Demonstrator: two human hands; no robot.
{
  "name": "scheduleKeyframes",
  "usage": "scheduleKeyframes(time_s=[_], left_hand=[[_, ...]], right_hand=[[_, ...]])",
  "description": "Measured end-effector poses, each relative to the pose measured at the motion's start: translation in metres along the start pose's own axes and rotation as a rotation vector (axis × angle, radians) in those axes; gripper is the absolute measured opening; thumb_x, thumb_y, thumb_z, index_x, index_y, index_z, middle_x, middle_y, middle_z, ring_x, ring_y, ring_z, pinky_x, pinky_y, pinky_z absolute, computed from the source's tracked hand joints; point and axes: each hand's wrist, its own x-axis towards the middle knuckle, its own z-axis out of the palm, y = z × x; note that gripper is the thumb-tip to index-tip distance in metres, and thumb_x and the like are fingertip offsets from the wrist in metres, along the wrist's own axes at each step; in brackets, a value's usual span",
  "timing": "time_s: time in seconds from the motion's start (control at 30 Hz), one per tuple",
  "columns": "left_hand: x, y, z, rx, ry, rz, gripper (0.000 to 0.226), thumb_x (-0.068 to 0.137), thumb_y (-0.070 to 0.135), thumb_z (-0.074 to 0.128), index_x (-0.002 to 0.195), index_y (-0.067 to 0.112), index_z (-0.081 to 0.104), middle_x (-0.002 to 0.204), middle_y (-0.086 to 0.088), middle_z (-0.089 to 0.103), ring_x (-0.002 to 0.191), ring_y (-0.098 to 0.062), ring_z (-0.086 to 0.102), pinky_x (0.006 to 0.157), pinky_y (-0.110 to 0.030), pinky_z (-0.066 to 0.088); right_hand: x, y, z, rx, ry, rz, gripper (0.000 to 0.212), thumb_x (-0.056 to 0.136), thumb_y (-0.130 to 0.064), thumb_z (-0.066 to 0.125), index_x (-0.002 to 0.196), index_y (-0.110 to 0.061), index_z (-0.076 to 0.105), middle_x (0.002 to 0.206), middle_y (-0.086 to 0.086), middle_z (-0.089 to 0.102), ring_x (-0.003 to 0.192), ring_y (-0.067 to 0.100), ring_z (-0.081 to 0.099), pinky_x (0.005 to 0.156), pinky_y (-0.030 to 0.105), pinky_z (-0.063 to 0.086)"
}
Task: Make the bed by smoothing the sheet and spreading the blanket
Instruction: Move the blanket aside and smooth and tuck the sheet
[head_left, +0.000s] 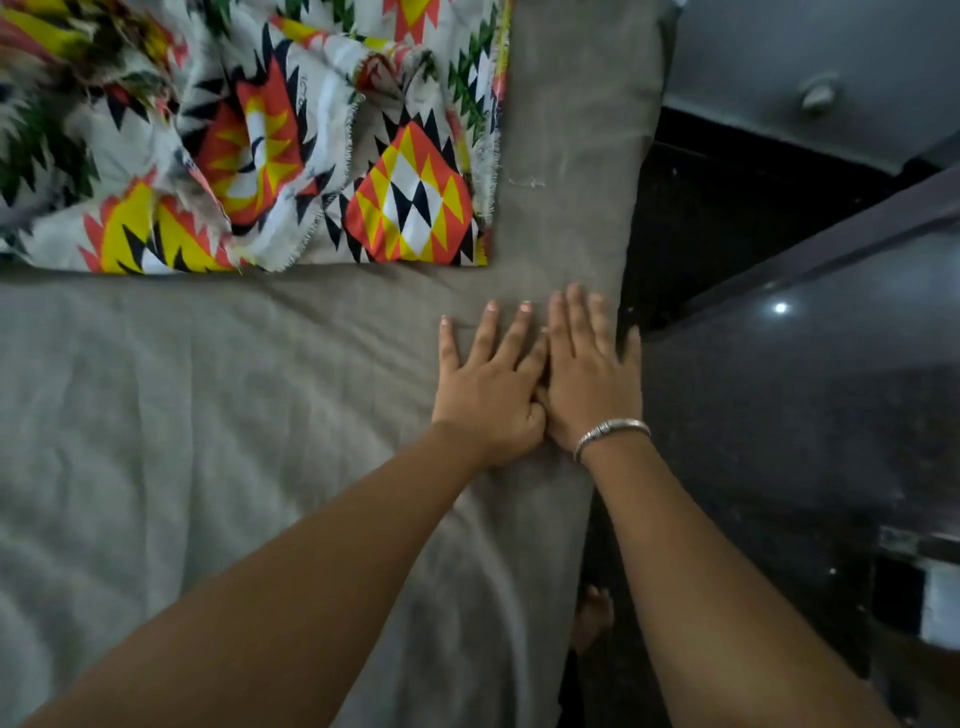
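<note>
Left hand (485, 387) and right hand (589, 379) — fingers spread flat, side by side — press the sheet (208, 415) at the bed's right edge, near the blanket (291, 156).

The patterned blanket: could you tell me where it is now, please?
Head view, upper left: the patterned blanket lies rumpled on the grey sheet, beyond the left hand and right hand.

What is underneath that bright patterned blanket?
The grey sheet runs under the frayed edge of the blanket. Its rumpled folds cover everything further in, so nothing else there can be seen.
</note>
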Motion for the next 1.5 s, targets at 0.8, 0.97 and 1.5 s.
scheduleKeyframes(time_s=[0.8,0.97,1.5], left_hand=[[0.116,0.06,-0.048,-0.347,0.162,-0.34,0.079,0.076,0.034,0.03,0.15,0.011,0.014,0.158,-0.011,0.009,0.146,-0.021,0.004,0.118,-0.037,-0.003],[0.139,0.04,-0.068,-0.446,0.23,-0.377,0.068,0.091,0.018,0.042,0.149,0.007,0.009,0.158,-0.012,0.0,0.146,-0.022,-0.002,0.119,-0.033,0.002],[0.334,-0.009,-0.135,-0.326,0.156,-0.381,0.088,0.084,0.026,0.045,0.148,0.006,-0.011,0.156,-0.012,-0.019,0.143,-0.025,-0.019,0.118,-0.041,-0.009]], right_hand=[[0.125,0.084,-0.076,-0.112,-0.012,-0.366,0.06,0.099,-0.043,0.026,0.15,-0.016,0.009,0.159,0.003,0.002,0.146,0.026,0.0,0.114,0.056,0.004],[0.161,0.075,-0.099,-0.11,0.068,-0.435,0.064,0.098,-0.044,0.031,0.15,-0.012,0.012,0.159,0.008,0.007,0.146,0.028,0.002,0.114,0.055,0.003],[0.365,0.077,-0.165,-0.193,0.055,-0.502,0.059,0.099,-0.024,0.022,0.15,-0.018,-0.007,0.159,0.002,-0.011,0.145,0.031,-0.001,0.115,0.056,0.003]])
